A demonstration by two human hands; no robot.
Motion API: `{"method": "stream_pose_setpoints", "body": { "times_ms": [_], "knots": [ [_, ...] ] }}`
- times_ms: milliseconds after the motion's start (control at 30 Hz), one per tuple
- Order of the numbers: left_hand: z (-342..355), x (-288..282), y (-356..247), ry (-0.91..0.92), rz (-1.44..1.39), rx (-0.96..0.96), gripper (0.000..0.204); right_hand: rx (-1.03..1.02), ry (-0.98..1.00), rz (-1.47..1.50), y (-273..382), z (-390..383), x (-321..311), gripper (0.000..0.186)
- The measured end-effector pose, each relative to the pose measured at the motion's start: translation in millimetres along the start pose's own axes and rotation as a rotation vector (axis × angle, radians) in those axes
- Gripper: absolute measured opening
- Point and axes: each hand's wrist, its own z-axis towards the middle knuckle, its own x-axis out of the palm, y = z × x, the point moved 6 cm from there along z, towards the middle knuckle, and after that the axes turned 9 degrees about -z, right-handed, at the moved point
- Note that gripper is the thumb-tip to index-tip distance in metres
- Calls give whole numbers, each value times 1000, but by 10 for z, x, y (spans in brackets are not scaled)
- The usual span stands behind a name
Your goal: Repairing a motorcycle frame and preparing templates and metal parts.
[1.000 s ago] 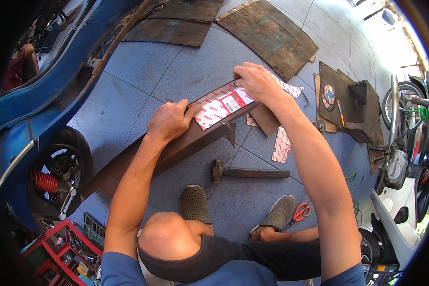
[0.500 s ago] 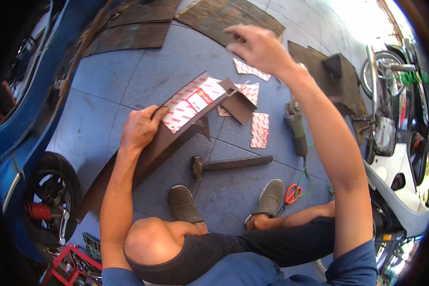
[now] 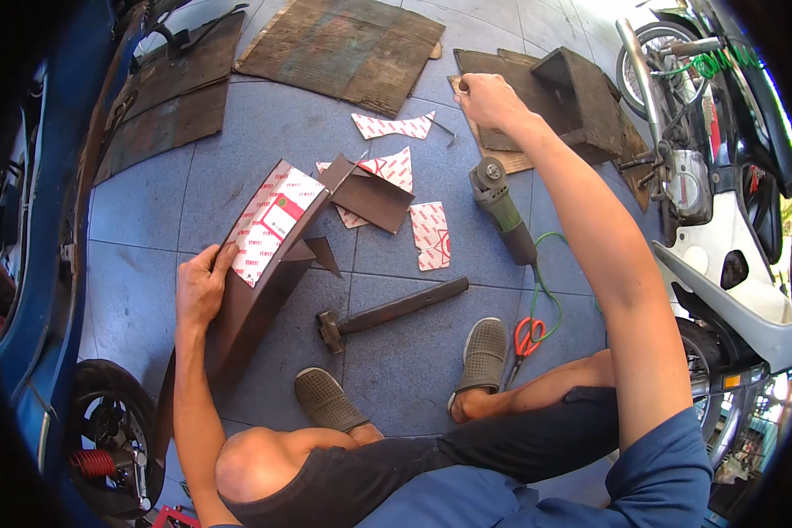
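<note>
My left hand (image 3: pixel 201 286) grips the edge of a long brown folded sheet-metal piece (image 3: pixel 260 312), tilted up from the floor. Its thumb rests beside a white card with red print (image 3: pixel 277 220) lying on the metal. Ahead and to the right, my right hand (image 3: pixel 493 104) reaches out over wooden boards. Its fingers are curled together, and whatever they hold, if anything, is too small to make out. Several cut pieces of similar card, such as a curved strip (image 3: pixel 394 126) and a small rectangle (image 3: pixel 431 236), lie beyond the metal. A thin bent rod (image 3: pixel 444 130) sits beside the strip.
A hammer (image 3: pixel 405 308) lies in front of my feet. Right of it are a green angle grinder (image 3: pixel 504 211) with its cord and orange-handled scissors (image 3: pixel 526 339). Wooden boards (image 3: pixel 343 53) and a dark box (image 3: pixel 581 101) stand farther off. Motorbikes flank both sides, one white (image 3: pixel 730 273).
The view has swung to the right. My right hand has moved rightward from above the card strip to the boards, and its spread fingers have closed. My left hand keeps its grip on the metal.
</note>
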Motion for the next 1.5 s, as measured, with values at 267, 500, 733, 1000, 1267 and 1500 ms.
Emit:
{"method": "stream_pose_setpoints", "body": {
  "times_ms": [267, 500, 733, 1000, 1267, 1500],
  "knots": [
    [-88, 6, -81, -15, 51, -108, 46, 171, 226, 8, 179, 357, 1027, 30],
    [-159, 123, -190, -76, 41, -68, 40, 309, -73, 18, 160, 143, 1633, 24],
    [-183, 177, -93, -98, 44, -137, 43, 341, -217, 672, 982, -811, 531, 18],
    [-173, 133, 3, -103, 112, -136, 45, -360, -313, 600, 2191, -1352, -442, 12],
    [-175, 67, 13, -40, 73, -196, 49, -925, -144, 387, 2919, -1587, -566, 8],
    [-159, 68, 10, -44, 38, -180, 50, -1054, -161, 326, 3056, -1645, -485, 15]
  ]
}}
